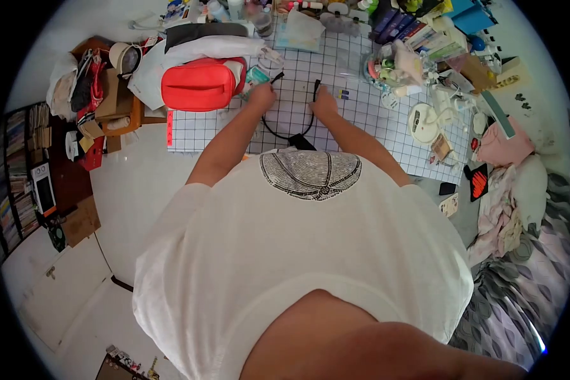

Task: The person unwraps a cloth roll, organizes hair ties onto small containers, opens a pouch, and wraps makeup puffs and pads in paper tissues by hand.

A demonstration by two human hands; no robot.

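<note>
A black cable [289, 135] hangs in a U between my hands over the white grid-patterned table [294, 98]. My left hand [261, 97] is closed around one end, and a thicker black tip pokes out above the fingers. The other end is pinched in my right hand [324, 103], its black tip pointing up and away from me. At the bottom of the loop, a dark block-like piece [303, 141] shows near the table's front edge, partly hidden by my shirt. Just beyond my left hand lies a teal-and-white packet [257, 76], beside a red zip case [196, 85].
Bottles and jars [234, 9] line the back edge. Books [402, 28] and a clear container of small items [392, 66] stand at the back right. A round white device [425, 123] sits on the right side. An orange chair [121, 126] is left of the table.
</note>
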